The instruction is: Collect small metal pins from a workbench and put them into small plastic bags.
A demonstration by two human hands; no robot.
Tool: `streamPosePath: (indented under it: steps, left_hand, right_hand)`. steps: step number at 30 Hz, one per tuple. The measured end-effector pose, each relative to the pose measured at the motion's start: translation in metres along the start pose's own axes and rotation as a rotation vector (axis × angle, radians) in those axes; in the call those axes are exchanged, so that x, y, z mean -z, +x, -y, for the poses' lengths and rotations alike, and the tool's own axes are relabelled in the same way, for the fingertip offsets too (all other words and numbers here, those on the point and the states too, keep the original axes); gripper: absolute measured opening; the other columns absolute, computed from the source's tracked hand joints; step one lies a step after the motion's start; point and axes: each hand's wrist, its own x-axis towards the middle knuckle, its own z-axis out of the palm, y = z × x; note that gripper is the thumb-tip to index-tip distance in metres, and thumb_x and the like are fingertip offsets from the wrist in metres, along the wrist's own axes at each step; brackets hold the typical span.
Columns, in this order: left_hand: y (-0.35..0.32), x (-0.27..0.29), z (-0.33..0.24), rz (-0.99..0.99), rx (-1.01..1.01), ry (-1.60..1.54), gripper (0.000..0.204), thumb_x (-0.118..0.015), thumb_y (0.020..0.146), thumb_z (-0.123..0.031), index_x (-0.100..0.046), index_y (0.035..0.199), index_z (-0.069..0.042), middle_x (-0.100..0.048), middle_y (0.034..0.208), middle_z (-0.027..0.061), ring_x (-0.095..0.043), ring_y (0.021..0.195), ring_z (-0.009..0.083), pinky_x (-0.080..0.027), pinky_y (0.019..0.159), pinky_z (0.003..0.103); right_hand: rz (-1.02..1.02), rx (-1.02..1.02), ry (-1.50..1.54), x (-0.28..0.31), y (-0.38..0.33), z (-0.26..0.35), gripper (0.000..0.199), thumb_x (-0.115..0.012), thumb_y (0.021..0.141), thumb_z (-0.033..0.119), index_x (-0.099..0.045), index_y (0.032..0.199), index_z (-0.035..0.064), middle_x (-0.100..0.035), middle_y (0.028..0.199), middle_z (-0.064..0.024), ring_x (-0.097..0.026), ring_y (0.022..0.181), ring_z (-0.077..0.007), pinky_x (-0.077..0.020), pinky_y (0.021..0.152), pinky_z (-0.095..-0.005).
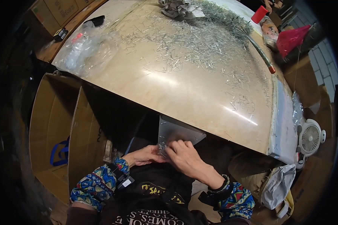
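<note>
My left hand is closed around a small bunch of thin bent metal wire pieces close in front of my body. Beside it, my right hand has its fingers curled in toward the bunch; what lies between its fingertips is hidden. Just beyond both hands, a grey flat-faced tray or box sits under the table's near edge. A wide heap of similar silvery wire pieces spreads over the far part of the pale tabletop, with loose ones scattered nearer.
Clear plastic bags lie at the table's left. An open cardboard box stands below them. Crumpled paper rests on the heap, and a red-tipped rod lies at its right. A white fan stands far right.
</note>
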Motion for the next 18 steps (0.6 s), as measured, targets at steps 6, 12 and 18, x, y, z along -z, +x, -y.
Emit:
streamPosePath:
  steps: [6,12,18]
  left_hand:
    - [0.005,0.008,0.007,0.092,0.017,-0.021,0.044,-0.069,0.078,0.004,-0.055,0.120,-0.003,-0.063,0.112,0.0076,-0.060,0.102,0.0112,-0.050,0.084,0.022]
    - [0.017,0.023,0.017,0.036,0.009,0.050,0.038,-0.068,0.078,0.005,-0.058,0.114,0.001,-0.064,0.109,0.0101,-0.061,0.102,0.0145,-0.049,0.091,0.027]
    - [0.014,0.019,0.005,0.069,0.163,0.180,0.035,-0.068,0.078,0.004,-0.060,0.111,0.002,-0.065,0.106,0.0117,-0.063,0.098,0.0172,-0.055,0.081,0.027]
  right_hand:
    - [-0.412,-0.221,0.428,0.015,-0.013,-0.006,0.021,-0.059,0.085,0.011,-0.057,0.103,0.0012,-0.055,0.101,-0.0154,-0.061,0.075,-0.0347,-0.0514,0.062,-0.0403]
    - [0.049,-0.226,0.351,-0.011,-0.019,0.008,0.024,-0.060,0.084,0.014,-0.052,0.102,-0.0001,-0.053,0.093,-0.0155,-0.060,0.080,-0.0360,-0.0493,0.063,-0.0428]
    - [0.085,0.006,0.112,-0.021,-0.008,0.011,0.021,-0.063,0.077,0.010,-0.059,0.097,0.0055,-0.056,0.094,-0.0083,-0.050,0.100,-0.0248,-0.0383,0.082,-0.0381]
